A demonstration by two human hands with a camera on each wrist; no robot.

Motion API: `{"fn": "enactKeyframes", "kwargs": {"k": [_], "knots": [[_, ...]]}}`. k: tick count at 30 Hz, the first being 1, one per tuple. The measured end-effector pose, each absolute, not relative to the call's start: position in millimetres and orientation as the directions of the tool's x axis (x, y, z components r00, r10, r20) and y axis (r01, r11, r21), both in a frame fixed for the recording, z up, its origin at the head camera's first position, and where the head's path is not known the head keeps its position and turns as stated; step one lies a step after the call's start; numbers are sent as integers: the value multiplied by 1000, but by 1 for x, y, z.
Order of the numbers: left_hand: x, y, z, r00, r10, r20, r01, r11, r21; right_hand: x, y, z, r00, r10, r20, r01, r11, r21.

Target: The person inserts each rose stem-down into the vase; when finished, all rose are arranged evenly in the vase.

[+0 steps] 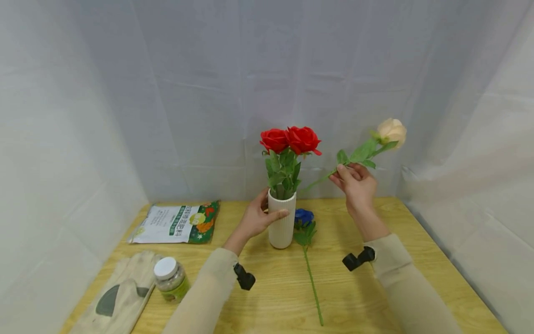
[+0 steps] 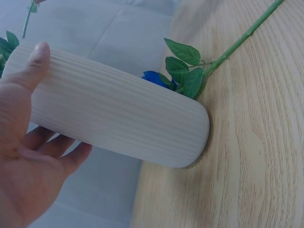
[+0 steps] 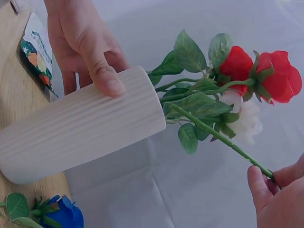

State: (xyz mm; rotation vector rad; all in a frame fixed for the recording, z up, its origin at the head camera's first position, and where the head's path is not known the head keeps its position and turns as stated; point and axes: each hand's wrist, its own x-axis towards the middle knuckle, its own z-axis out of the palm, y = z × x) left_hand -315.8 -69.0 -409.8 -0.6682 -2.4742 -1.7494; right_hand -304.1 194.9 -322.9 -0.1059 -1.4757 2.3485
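A white ribbed vase stands upright on the table, with two red roses in it. The right wrist view also shows a whitish flower behind them. My left hand grips the vase near its rim, thumb on the front and fingers round the far side. Between thumb and fingertips, my right hand pinches the green stem of a cream rose. That rose is tilted, bloom up to the right, its bare stem end close to the vase mouth. A blue rose lies just right of the vase.
At the back left lies a white and green printed bag. Nearer the front left are a jar with a white lid and beige gloves with grey patches. Pale sheeting hangs behind and beside the wooden table.
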Motion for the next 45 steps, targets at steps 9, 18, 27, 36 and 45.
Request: {"fn": "enactKeyframes", "kwargs": {"k": [9,18,27,36,45], "knots": [[-315,-69,-408,-909,318,270,363,285,887,-307,180,-324,-912,356,202,-316,-299,-900],[-316,-67,-408,-919,313,241,334,290,897,-309,161,-334,-919,317,236,-318,-240,-917],[-316,-66,-408,-911,317,265,360,293,886,-306,142,-346,-927,243,284,-317,-108,-942],[-314,-63,-408,-906,325,271,368,289,884,-304,135,-357,-919,239,314,-311,52,-949],[-314,-63,-409,-906,317,281,375,293,879,-301,130,-369,-902,215,376,-311,281,-908]]}}
